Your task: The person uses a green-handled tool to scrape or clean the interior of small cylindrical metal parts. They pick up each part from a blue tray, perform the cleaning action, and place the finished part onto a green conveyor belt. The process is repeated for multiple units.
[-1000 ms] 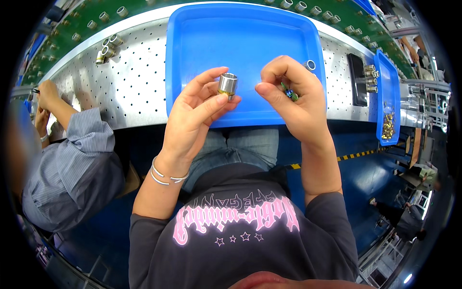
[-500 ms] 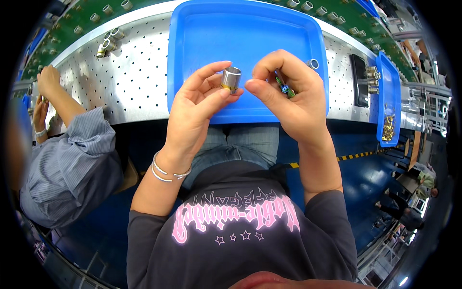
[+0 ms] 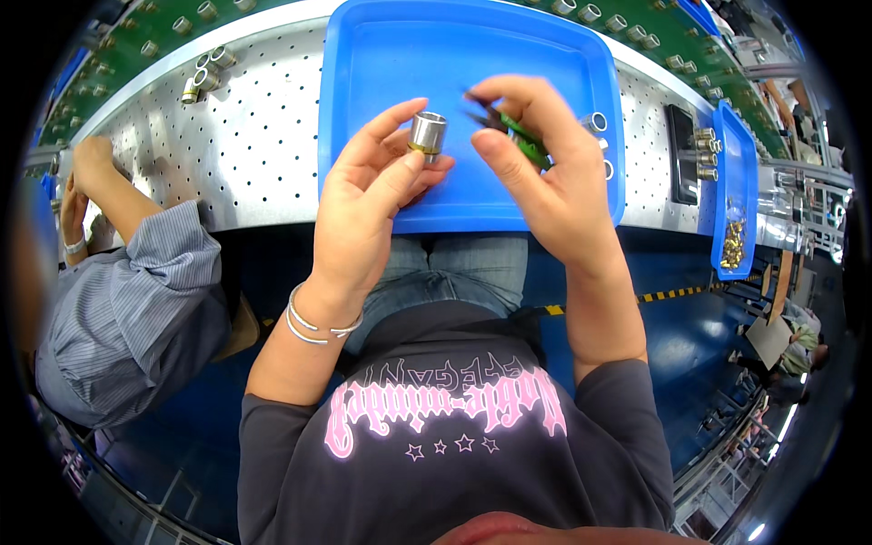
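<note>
Between the thumb and fingers of my left hand (image 3: 365,186) stands a short, shiny metal sleeve (image 3: 429,132) with a gold-coloured band near its lower end. My right hand (image 3: 568,182) grips a small green-handled tool (image 3: 527,143), which looks like pliers; its dark, narrow tips point toward the sleeve and are apart from it. Motion blurs the right fingers and the tips. Both hands are over a blue tray (image 3: 472,216), where a metal ring-shaped part (image 3: 594,122) shows beside my right hand.
A perforated metal bench (image 3: 263,136) carries a group of sleeves (image 3: 207,77) at left. On the right are a dark phone-like slab (image 3: 680,154) and a narrow blue tray (image 3: 743,182) with small brass pieces (image 3: 732,243). A green conveyor (image 3: 118,56) holds sleeves; a co-worker (image 3: 136,309) sits left.
The tool has turned in my right hand, its dark tips now showing toward the left. My left hand has shifted the sleeve slightly left and away from me. More metal parts show beside my right hand.
</note>
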A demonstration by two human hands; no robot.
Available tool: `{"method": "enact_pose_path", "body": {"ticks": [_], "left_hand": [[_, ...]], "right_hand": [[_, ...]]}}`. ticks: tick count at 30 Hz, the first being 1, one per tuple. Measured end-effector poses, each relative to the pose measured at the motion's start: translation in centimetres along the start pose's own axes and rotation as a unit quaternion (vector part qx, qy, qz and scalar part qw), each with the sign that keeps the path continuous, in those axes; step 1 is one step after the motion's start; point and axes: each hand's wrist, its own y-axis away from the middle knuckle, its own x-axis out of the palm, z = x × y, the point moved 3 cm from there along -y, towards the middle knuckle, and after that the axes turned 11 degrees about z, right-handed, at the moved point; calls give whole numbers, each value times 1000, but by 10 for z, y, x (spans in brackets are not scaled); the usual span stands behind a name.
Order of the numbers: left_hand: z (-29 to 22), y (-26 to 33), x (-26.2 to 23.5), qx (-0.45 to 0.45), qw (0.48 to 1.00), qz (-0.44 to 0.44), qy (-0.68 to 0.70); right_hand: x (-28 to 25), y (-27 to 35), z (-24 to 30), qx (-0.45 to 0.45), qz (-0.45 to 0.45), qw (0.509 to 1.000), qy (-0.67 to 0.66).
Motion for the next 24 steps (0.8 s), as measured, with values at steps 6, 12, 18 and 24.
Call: {"method": "enact_pose_path", "body": {"ticks": [6,12,18,24], "left_hand": [[-3,0,-3,12,1000,-14,1],[-2,-1,-2,20,1000,-6,-2],[-2,0,-1,22,1000,-5,-12],[-1,-1,1,25,1000,1,-13]], "right_hand": [[9,11,-14,-6,21,998,66],[10,12,-17,-14,-2,997,80],[8,12,-17,-17,-4,997,76],[7,13,-17,-26,-11,996,83]]}}
